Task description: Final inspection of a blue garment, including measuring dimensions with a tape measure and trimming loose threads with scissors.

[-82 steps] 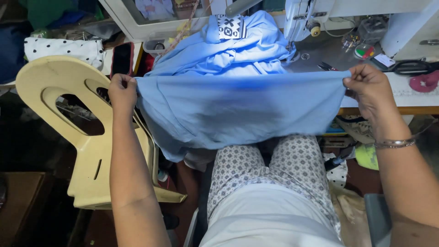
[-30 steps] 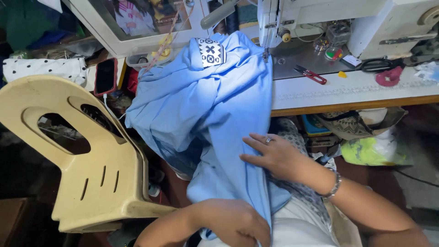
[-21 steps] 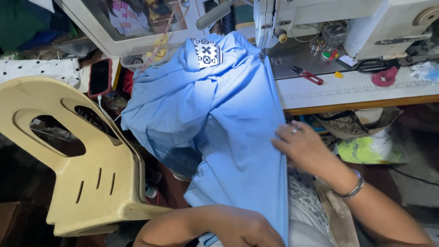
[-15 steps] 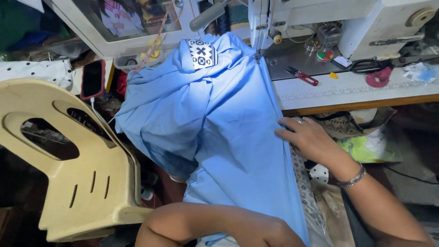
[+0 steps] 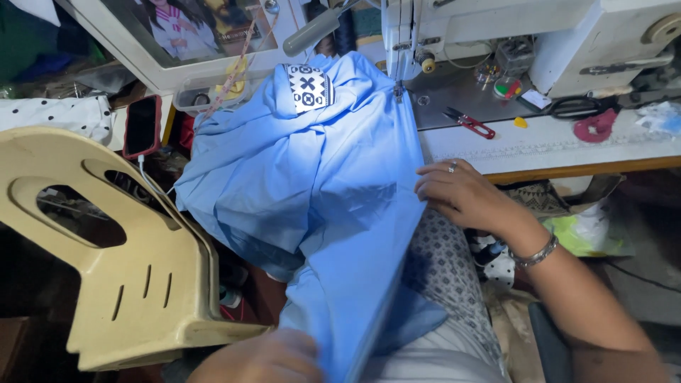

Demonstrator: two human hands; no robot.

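While blue fabric [image 5: 333, 213] is stretched lengthwise from sewing machine [image 5: 496, 35] toward lap, right hand [image 5: 461, 193] is pressed flat on right edge; left hand [image 5: 262, 358] is clamped on near end.

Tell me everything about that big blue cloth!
The blue cloth looks like thin, soft cotton, wrinkled and brightly lit. It drapes from the sewing machine down over the person's lap. A black-and-white patterned patch sits near its top. The right hand presses its right edge; the left hand holds its bottom.
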